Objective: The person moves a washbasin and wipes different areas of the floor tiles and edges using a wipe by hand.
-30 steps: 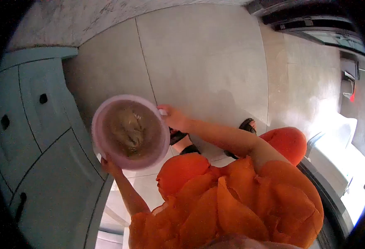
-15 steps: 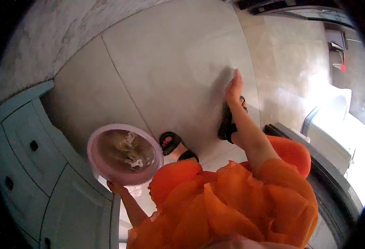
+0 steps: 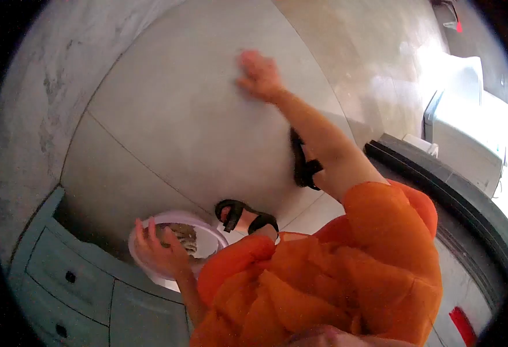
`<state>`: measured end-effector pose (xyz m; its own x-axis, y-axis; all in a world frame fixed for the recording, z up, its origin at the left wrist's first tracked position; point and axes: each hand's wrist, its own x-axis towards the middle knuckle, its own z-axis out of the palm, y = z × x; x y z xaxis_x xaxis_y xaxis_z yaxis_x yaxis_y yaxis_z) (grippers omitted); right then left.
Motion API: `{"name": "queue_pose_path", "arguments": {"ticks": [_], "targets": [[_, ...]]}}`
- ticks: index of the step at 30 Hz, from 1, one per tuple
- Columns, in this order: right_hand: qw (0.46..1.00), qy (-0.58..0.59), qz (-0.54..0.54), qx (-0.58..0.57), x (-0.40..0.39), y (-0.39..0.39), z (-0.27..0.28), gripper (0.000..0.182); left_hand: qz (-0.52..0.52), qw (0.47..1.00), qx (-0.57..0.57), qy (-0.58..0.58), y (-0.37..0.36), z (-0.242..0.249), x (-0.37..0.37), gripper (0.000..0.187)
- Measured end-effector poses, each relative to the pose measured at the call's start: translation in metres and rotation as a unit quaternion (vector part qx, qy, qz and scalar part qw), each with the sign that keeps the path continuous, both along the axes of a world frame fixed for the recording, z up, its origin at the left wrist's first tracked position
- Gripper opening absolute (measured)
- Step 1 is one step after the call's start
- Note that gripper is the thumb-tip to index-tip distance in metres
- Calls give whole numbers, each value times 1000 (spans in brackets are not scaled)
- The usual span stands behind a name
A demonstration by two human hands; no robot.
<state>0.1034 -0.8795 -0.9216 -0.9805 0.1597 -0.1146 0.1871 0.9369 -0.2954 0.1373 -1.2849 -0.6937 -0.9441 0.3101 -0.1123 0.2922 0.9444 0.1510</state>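
A pale pink basin (image 3: 173, 217) stands on the floor beside the cabinet, with a brownish, crumpled-looking mass (image 3: 185, 236) and whitish bits inside. My left hand (image 3: 160, 247) hovers over its near left side with the fingers spread, overlapping the rim and hiding part of the contents. Out in front, my right hand (image 3: 259, 75) reaches over the pale floor tiles (image 3: 190, 110). It is a little blurred, its fingers are apart, and nothing shows in it.
My feet in black sandals (image 3: 245, 217) are beside the basin. A grey-blue cabinet (image 3: 92, 277) with dark knobs stands at left, below a marbled wall (image 3: 45, 104). A dark door track (image 3: 439, 202) runs along the right, with a white appliance (image 3: 468, 133) beyond it.
My left hand has left the basin's near outer rim and moved up over it, fingers spread. The right hand has swung forward and left over the floor. The view has shifted.
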Motion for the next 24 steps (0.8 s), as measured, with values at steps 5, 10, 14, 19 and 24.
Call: {"name": "queue_pose_path", "arguments": {"ticks": [5,10,14,19,24], "targets": [[855,-101,-506,45,180,100,2,65,117,961,225,-114,12,-35,5,30],[672,-57,-732,91,226,162,-58,71,184,898,356,-183,15,-65,8,32],[842,-119,-525,14,47,150,-1,87,224,889,335,-217,12,-56,7,33],[984,14,-162,72,-120,-11,-15,84,207,905,332,-166,34,-72,-38,41],[976,33,210,-38,-126,-61,9,70,268,942,104,-171,11,-174,-114,90]]}}
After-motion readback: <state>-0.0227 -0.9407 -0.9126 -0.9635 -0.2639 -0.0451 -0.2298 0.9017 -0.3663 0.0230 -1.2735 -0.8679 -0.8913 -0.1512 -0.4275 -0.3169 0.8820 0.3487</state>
